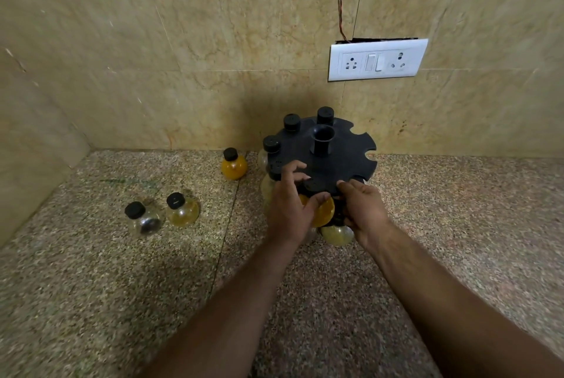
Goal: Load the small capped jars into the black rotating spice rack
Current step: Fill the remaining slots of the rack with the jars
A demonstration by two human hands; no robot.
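Two hands at near rim, I note: left hand (288, 206) clasps orange jar (325, 212), neck upright, cap at front slot of black spice rack (345, 157); right hand (363, 209) grips rim just right of it. Slot faces me.

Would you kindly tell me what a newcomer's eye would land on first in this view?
First, the black spice rack by the back wall, with both hands at its near edge: the left hand grips an orange-filled jar at a slot while the right hand holds the rim. Next, three loose jars on the speckled counter: a second orange jar by the wall, a pale yellow jar and a clear jar further left.
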